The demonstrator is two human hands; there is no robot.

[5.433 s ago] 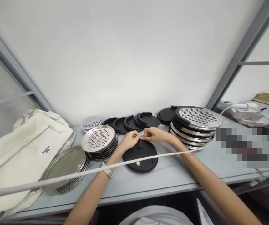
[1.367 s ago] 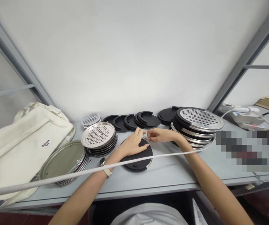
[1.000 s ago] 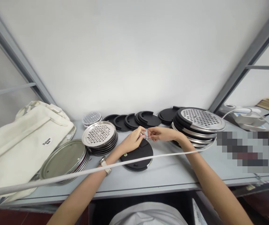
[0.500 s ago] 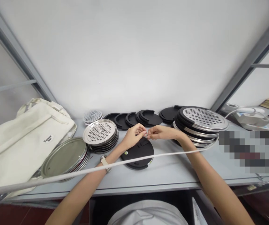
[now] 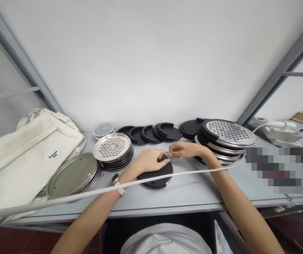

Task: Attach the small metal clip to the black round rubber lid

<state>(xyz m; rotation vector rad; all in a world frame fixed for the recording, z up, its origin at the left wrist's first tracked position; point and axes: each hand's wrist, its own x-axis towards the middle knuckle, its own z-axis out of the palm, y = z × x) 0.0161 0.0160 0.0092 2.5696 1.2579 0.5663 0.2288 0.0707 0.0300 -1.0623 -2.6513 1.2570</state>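
We see a black disc (image 5: pixel 155 173), a silvery metal piece (image 5: pixel 173 159), a hole-patterned silver plate (image 5: pixel 112 147), an olive-green tray (image 5: pixel 73 174), a cream bag (image 5: pixel 27 155) and a pale-grey worktop (image 5: pixel 191 194).

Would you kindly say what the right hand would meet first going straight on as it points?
Probably the left hand, just beyond the metal piece at the right hand, though depth is unclear.

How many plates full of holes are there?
3 showing: small plate at back left, silver plate in front of it, large plate at right. More may be hidden beneath.
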